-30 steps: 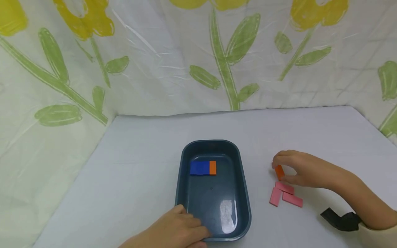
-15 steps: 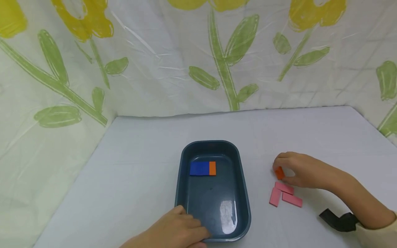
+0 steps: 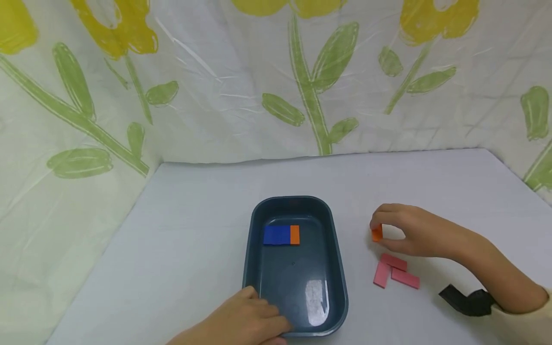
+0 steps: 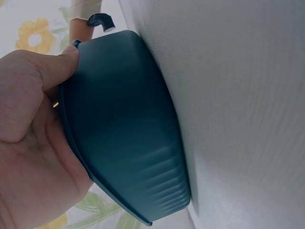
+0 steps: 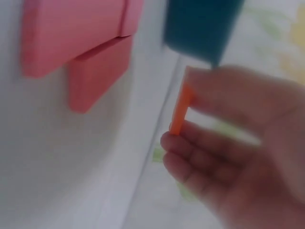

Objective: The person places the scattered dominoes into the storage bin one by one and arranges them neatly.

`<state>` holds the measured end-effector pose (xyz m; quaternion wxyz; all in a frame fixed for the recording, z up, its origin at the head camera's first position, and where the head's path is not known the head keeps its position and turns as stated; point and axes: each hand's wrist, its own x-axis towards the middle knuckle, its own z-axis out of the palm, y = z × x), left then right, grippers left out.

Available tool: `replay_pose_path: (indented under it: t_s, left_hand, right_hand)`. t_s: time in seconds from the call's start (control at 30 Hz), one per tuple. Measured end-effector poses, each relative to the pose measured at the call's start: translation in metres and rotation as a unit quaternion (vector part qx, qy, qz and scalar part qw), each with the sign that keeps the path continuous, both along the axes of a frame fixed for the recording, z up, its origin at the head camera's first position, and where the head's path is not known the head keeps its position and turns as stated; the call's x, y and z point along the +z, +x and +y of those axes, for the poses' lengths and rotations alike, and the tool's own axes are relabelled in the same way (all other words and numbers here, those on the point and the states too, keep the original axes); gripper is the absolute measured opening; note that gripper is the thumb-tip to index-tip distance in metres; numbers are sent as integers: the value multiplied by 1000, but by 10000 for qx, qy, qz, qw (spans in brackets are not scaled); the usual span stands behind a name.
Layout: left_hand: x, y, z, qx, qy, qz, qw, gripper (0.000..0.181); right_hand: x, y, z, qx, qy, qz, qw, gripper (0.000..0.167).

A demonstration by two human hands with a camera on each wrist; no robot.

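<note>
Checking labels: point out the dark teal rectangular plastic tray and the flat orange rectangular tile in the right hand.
Dark teal rectangular plastic tray [image 3: 295, 270], head view, bare floor.
Flat orange rectangular tile [image 5: 180, 111], right wrist view, visible side.

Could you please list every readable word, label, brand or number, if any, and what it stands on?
There are none: no lettering shows on the dark teal rectangular plastic tray, the flat rectangular blue pieces, orange pieces and pink pieces, or the flowered white sheet. The black curved wrist attachment is too small to tell.
</note>
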<state>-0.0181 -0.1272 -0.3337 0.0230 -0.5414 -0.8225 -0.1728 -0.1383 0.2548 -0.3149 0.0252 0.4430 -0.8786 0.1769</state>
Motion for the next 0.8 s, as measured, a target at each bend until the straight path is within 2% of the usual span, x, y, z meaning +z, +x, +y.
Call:
replay_pose_path:
  t_s: [0.17,0.47,0.8]
  left_hand:
    - [-1,0,0,1,-25,-51,10000,16]
    - [-1,0,-1,6,-73,-61,10000,17]
    - [0,0,0,9,-85,-96,9999,17]
  right_hand:
    - [10,-2,-12,251,-130,298,9992,35]
    - [27,-8,-39,580,-134,542,9968,25]
    - [37,-11,-66,798,-16,522,9954,25]
